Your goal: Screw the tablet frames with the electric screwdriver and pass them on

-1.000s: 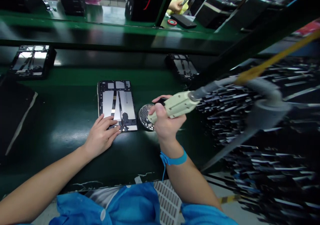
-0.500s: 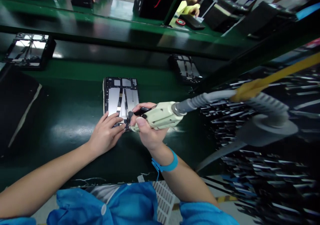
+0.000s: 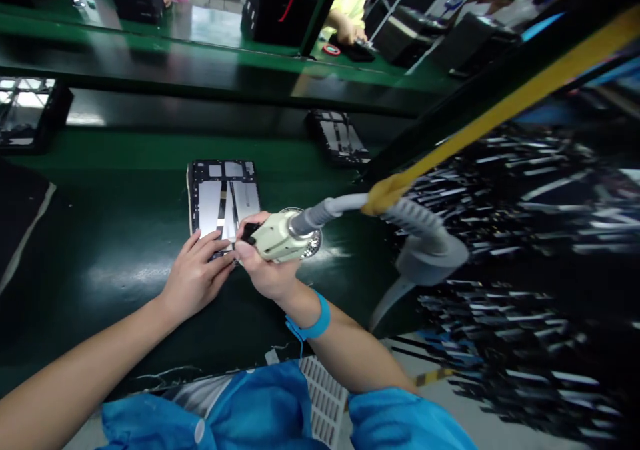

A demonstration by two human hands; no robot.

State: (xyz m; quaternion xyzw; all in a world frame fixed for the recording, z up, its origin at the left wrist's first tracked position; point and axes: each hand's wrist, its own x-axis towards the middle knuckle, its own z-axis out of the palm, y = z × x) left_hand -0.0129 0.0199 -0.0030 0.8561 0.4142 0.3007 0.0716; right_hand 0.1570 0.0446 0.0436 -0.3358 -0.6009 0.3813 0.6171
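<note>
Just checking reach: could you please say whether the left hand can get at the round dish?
Probably not directly: the right hand and driver stand between the left hand and the dish.

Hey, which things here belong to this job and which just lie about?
Job, probably:
flat black-and-silver device panel, under the left hand
pale green handheld tool, in the right hand
round perforated metal dish

Lying about, seemingly:
black block with silver-patterned top, back right
black slab with pale edge, left

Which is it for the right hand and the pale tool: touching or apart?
Touching. The head view shows the right hand wrapped around the pale tool, with no gap between them.
</note>
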